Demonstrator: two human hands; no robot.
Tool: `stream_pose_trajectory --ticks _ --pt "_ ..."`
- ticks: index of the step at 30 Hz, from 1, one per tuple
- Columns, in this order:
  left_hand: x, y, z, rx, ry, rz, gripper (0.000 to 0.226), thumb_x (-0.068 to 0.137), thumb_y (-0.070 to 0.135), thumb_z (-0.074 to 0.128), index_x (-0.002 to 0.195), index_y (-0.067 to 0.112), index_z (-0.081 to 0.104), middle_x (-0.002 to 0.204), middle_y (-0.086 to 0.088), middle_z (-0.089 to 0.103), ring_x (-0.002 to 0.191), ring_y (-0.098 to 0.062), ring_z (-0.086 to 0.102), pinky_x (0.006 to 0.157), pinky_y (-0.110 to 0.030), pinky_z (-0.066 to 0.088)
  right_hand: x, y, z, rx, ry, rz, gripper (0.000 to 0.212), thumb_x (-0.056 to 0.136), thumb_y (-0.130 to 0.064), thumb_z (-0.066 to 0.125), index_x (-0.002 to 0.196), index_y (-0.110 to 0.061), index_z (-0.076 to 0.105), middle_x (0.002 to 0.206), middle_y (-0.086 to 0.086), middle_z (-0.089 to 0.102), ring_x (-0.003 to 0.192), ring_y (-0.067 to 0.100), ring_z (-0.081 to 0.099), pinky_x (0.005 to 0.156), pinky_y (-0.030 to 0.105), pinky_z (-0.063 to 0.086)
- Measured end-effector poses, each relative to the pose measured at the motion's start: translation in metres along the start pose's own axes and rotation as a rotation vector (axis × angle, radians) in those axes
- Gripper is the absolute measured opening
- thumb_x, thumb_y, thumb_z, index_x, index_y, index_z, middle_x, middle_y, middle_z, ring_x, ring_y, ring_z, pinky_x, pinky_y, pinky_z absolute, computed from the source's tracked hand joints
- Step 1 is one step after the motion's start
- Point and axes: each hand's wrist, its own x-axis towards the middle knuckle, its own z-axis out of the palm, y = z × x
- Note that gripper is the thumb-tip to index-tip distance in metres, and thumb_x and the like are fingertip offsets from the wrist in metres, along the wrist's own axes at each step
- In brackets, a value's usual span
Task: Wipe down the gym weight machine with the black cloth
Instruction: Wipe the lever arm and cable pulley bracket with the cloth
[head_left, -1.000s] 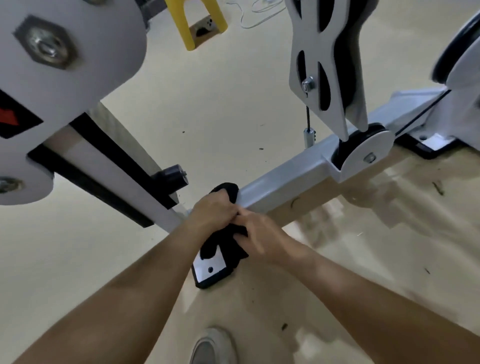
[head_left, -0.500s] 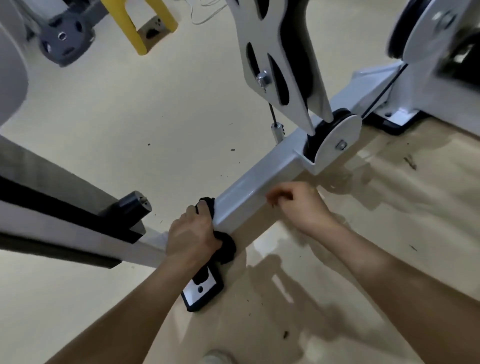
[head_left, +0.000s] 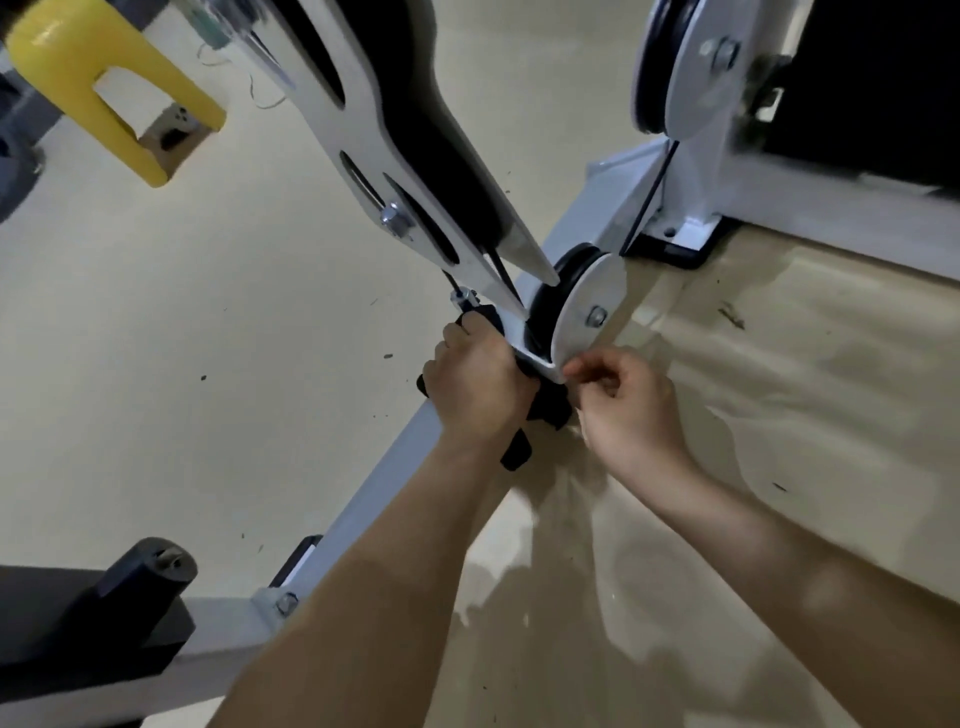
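Here the left hand (head_left: 478, 384) is clenched around the black cloth (head_left: 548, 410), pressing it onto the machine's grey frame beam (head_left: 410, 452). Ends of the cloth poke out past the fingertips, hang under the heel of the hand and bunch up on its right side. The right hand (head_left: 628, 410) sits just beside it, fingers curled, with thumb and forefinger drawn together at the lower corner of the white pulley plate (head_left: 587, 306). Whether they pinch anything cannot be told.

Back toward the left wrist the beam runs bare down to a bolted joint (head_left: 285, 603). Ahead of the knuckles the room ends at once. The pulley plate and its black wheel (head_left: 550, 291) sit on the beam right against the cloth. The tip of the white slotted arm (head_left: 374, 140) comes down over the fingers, and a small cable fitting (head_left: 462, 297) stands just past them. To the left of the left hand lies open floor (head_left: 208, 312), specked with dirt. To the right of the right hand the floor is open too, and glossy.

Well beyond both hands the beam meets a white upright (head_left: 696, 176) carrying a larger pulley (head_left: 647, 78), with a black cable (head_left: 652, 197) slanting down from it. Far off to the left stands a yellow stand (head_left: 104, 104). A black peg (head_left: 140, 571) juts up well to the left of the left forearm.
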Motion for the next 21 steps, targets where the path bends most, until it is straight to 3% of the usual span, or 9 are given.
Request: stream_pose_trajectory --ticks 4,8,11,14,15,18,21 --pt "-0.025 -0.017 -0.013 -0.013 -0.086 0.028 0.073 0.056 0.047 0.084 0.107 0.005 0.055 0.089 -0.010 0.060 0.073 -0.031 0.061 0.056 -0.036 0.046 -0.002 -0.018 -0.006 -0.009 -0.026 -0.046 0.026 0.085 0.000 0.052 0.101 -0.020 0.061 0.107 -0.002 0.055 0.095 0.015 0.056 0.082 0.022 0.044" --pt "-0.080 -0.069 -0.032 0.060 -0.249 -0.064 0.085 0.070 0.050 0.074 0.138 0.011 0.038 0.110 -0.007 0.054 0.094 -0.028 0.056 0.076 -0.036 0.044 -0.013 -0.032 -0.009 -0.027 -0.109 -0.040 0.031 0.084 -0.002 0.055 0.107 -0.023 0.051 0.114 -0.004 0.046 0.104 0.016 0.051 0.086 0.026 0.041" --pt "-0.110 -0.100 -0.042 0.092 -0.336 -0.101 0.092 0.059 0.042 0.083 0.135 0.007 0.045 0.101 -0.009 0.057 0.082 -0.030 0.059 0.068 -0.037 0.047 -0.024 -0.047 -0.016 0.013 -0.209 -0.035 0.039 0.086 -0.003 0.052 0.113 -0.029 0.045 0.119 -0.008 0.041 0.107 0.009 0.046 0.081 0.020 0.039" --pt "-0.116 -0.110 -0.042 0.200 -0.331 -0.028 0.084 0.039 0.010 0.086 0.116 -0.011 0.059 0.084 -0.019 0.062 0.064 -0.034 0.060 0.055 -0.038 0.051 -0.032 -0.066 -0.027 0.010 -0.291 -0.126 0.044 0.089 -0.008 0.050 0.118 -0.039 0.039 0.119 -0.010 0.038 0.108 0.007 0.043 0.081 0.019 0.037" --pt "-0.115 -0.106 -0.048 0.193 -0.345 -0.009 0.077 0.043 0.004 0.080 0.115 -0.012 0.059 0.084 -0.021 0.063 0.066 -0.035 0.061 0.055 -0.037 0.050 -0.033 -0.072 -0.031 -0.001 -0.314 -0.152 0.045 0.090 -0.009 0.051 0.121 -0.039 0.038 0.120 -0.009 0.036 0.108 0.007 0.043 0.082 0.019 0.036" --pt "-0.107 -0.091 -0.076 0.074 -0.382 -0.050 0.052 0.079 0.005 0.056 0.131 0.003 0.048 0.110 -0.012 0.062 0.094 -0.030 0.061 0.068 -0.032 0.042 -0.040 -0.088 -0.041 -0.043 -0.310 -0.188 0.045 0.093 -0.014 0.053 0.132 -0.027 0.037 0.127 -0.009 0.030 0.105 0.004 0.040 0.083 0.018 0.034" --pt "-0.087 -0.072 -0.107 -0.330 -0.262 -0.208 0.034 0.086 0.002 0.048 0.113 0.017 0.061 0.100 -0.002 0.069 0.095 -0.026 0.064 0.068 -0.025 0.038 -0.049 -0.101 -0.050 -0.103 -0.141 -0.380 0.057 0.088 -0.015 0.062 0.138 -0.022 0.034 0.133 -0.005 0.028 0.106 0.003 0.037 0.090 0.019 0.034"
